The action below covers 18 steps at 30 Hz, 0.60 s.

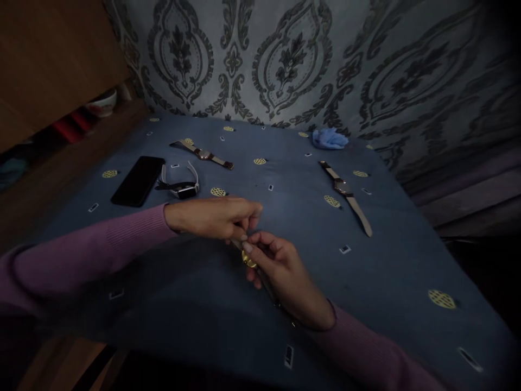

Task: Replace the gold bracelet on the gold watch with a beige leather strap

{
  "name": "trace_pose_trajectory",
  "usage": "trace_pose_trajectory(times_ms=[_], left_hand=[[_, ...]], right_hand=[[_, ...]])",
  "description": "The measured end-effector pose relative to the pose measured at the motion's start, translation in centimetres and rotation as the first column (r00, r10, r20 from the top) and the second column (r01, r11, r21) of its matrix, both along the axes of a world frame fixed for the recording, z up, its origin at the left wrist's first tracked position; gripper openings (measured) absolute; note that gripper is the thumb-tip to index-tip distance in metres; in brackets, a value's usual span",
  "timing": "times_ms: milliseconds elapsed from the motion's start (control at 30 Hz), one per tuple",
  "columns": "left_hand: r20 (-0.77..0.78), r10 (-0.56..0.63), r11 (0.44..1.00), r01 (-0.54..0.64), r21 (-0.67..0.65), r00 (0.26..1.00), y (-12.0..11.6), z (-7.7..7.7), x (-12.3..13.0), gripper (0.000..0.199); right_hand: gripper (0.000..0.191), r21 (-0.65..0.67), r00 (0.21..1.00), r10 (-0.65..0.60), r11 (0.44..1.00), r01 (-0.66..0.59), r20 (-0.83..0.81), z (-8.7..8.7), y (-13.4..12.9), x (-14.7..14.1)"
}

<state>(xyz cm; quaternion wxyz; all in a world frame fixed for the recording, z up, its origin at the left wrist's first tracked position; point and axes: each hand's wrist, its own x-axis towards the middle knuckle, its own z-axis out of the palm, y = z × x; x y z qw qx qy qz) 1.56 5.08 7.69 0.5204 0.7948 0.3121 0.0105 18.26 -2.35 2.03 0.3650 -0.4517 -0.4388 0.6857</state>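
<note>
Between my hands is a wristwatch (pixel 248 259) with a gold-coloured face and a dark strap, held over the front half of the table. My right hand (pixel 280 266) grips it by the case, thumb on top; one strap end trails below the palm toward the wrist. The fingers of my left hand (pixel 222 217) pinch the other strap end, just above the case. My fingers cover part of the watch and its strap.
On the blue patterned tablecloth (pixel 293 217) lie a black phone (pixel 138 181), a white smartwatch (pixel 187 190), a strapped watch (pixel 204 155) at the back and another watch (pixel 342 188) to the right. A crumpled blue cloth (pixel 329 139) sits by the wall. A wooden cabinet (pixel 57 60) borders the left.
</note>
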Motion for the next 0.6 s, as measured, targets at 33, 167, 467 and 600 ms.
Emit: trace_pose_trajectory(times_ms=[33, 167, 467, 600], left_hand=[[0.0, -0.007, 1.0, 0.007, 0.005, 1.0, 0.0, 0.2, 0.1, 0.011], [-0.036, -0.043, 0.994, 0.046, 0.103, 0.998, -0.2, 0.8, 0.5, 0.011], [0.408, 0.544, 0.56, -0.679, 0.475, 0.734, -4.6, -1.2, -0.7, 0.008], [0.279, 0.666, 0.745, -0.608, -0.274, 0.692, -6.2, -4.1, 0.2, 0.022]], right_hand=[[0.028, 0.008, 1.0, -0.012, 1.0, 0.012, 0.001, 0.0, 0.0, -0.1], [0.023, 0.007, 0.999, -0.041, 0.999, 0.041, -0.001, 0.1, -0.1, -0.1], [0.023, 0.027, 0.971, -0.228, 0.973, 0.23, -0.068, -0.8, 0.0, 0.1], [0.023, 0.04, 0.961, -0.267, 0.962, 0.27, -0.072, -0.9, 0.0, -0.2]])
